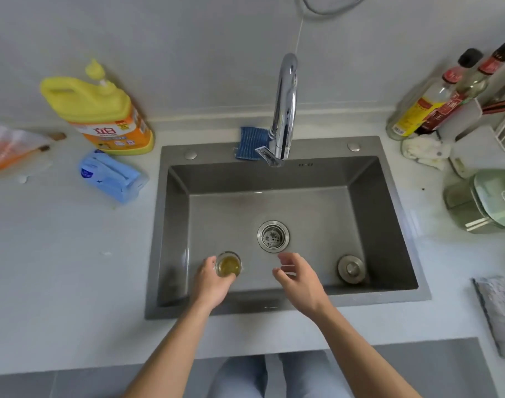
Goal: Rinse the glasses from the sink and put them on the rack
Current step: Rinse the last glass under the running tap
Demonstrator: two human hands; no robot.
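My left hand [209, 282] grips a small clear glass [228, 264] with yellowish liquid in it, low in the near left part of the grey sink [389, 214]. My right hand [298, 278] hovers over the near middle of the basin with its fingers spread and curled, holding nothing. The chrome tap [285, 110] arches over the back of the sink, and no water runs from it. A white dish rack [481, 145] stands on the counter at the far right, with green bowls [487, 199] beside it.
The drain strainer [273, 236] is in the basin's middle, and a loose metal plug [351, 268] lies near the right. A yellow detergent jug [102, 110] and blue packet [110, 175] stand left; sauce bottles [435, 101] right. A grey cloth [498, 308] lies at the right edge.
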